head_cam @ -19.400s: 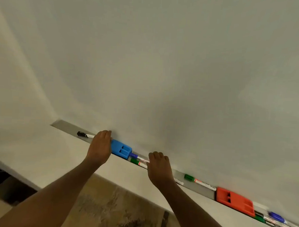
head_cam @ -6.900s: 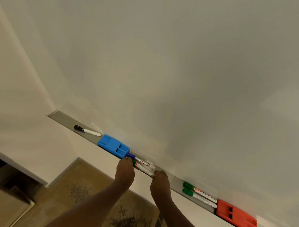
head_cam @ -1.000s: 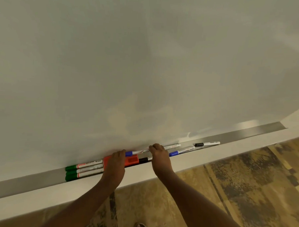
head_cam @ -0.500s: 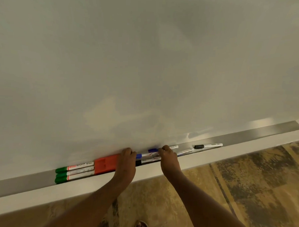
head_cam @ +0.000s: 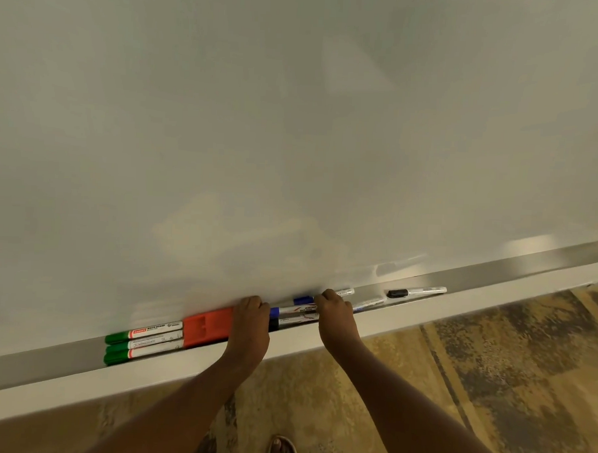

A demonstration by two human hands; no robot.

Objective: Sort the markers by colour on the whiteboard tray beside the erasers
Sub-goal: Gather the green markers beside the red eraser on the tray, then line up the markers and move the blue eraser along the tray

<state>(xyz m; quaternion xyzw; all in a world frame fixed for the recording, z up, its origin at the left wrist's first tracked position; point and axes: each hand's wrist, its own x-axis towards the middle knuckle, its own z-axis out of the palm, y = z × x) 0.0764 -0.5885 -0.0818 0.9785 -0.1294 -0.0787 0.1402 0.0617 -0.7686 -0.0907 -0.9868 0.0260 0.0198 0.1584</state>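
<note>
Left hand [head_cam: 250, 321]: laid over the right end of the red eraser [head_cam: 207, 326], fingers curled down onto the tray; whether anything is gripped beneath cannot be told. It is judged to be steadying the eraser as a stop for the markers being lined up beside it.

Right hand [head_cam: 335, 311]: set to the right of the red eraser, fingers bent over the marker barrels; a closed grasp cannot be confirmed, since the fingertips are hidden against the board.

Blue markers [head_cam: 295, 309]: two blue caps are seen just right of the red eraser, between the hands, one nearer the board and one nearer the tray lip. A black-capped marker [head_cam: 288, 321] is lain in front of them, its cap touching the left hand. This group is judged unsorted as yet, blue and black being mixed.

Green markers [head_cam: 143, 343]: three, laid parallel and touching, butted against the left end of the red eraser, caps pointing away from it. This colour group appears finished.

Lone black marker [head_cam: 416, 292]: lain well to the right of the red eraser, apart from all others; it is presumably to be joined with the other black one.

Whiteboard tray [head_cam: 511, 270]: grey, bare beyond the lone black marker.
</note>
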